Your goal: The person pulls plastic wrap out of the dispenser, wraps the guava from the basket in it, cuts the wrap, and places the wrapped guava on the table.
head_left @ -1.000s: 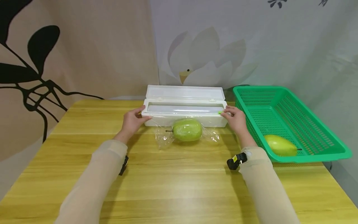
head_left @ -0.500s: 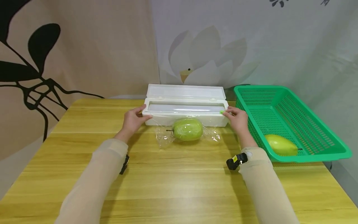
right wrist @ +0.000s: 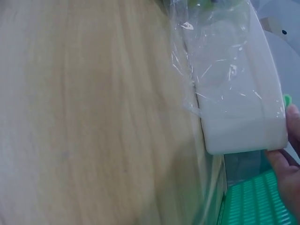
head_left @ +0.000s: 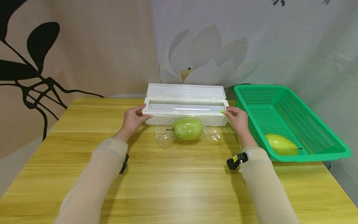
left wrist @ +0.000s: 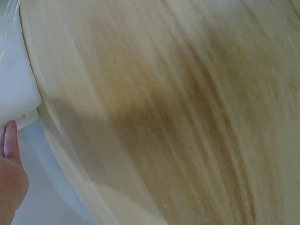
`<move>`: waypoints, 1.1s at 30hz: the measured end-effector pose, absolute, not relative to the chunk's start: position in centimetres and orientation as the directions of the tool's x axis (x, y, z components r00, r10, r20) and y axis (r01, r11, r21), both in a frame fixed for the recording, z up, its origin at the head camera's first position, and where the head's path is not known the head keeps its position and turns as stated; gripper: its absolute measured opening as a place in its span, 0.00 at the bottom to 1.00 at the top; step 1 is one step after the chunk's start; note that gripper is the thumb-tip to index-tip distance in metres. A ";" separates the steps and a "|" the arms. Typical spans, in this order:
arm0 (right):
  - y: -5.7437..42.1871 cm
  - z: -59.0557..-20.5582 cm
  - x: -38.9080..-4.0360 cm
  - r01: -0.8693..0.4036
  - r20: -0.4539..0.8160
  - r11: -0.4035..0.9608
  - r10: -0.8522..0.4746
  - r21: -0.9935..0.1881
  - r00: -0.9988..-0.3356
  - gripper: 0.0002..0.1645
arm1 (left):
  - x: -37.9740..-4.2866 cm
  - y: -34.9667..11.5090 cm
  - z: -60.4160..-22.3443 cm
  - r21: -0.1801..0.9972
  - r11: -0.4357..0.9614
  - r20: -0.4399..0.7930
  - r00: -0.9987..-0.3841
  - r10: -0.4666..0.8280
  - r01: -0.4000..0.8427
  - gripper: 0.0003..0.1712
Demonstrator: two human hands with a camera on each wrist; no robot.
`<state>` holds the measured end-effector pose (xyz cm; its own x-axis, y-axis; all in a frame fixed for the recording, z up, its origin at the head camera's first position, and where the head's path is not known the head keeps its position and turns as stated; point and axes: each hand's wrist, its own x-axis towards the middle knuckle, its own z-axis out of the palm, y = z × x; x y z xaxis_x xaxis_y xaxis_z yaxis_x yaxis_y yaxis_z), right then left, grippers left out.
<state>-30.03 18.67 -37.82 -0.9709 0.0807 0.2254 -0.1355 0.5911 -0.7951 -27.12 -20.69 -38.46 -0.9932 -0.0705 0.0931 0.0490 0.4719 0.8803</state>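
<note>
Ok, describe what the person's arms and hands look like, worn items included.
Plain, light beige sleeves reach both wrists. The left hand and right hand are ungloved. A small black device sits at each wrist; the right one bears a yellow mark.

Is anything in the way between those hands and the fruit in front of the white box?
Yes, clear film covers the fruit and spreads to both sides of it. Nothing else visible stands between the fruit and the left hand or right hand.
</note>
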 end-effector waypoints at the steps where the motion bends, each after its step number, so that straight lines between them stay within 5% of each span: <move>1: 18.7 -37.8 -30.0 -0.136 0.226 0.589 0.081 -0.797 -0.971 0.15 | -27.1 -20.7 -38.5 0.881 0.471 0.093 -0.993 -0.071 0.049 0.36; 33: 17.1 -37.9 -29.8 -0.013 0.135 0.466 0.228 -0.885 -0.964 0.19 | -27.0 -21.4 -38.6 0.886 0.464 0.068 -0.994 -0.085 0.021 0.36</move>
<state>-29.77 17.11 -37.94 -0.9644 0.2277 0.1346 -0.0135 0.4659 -0.8847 -27.01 -21.43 -38.56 -0.9940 -0.0851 0.0682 0.0211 0.4639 0.8856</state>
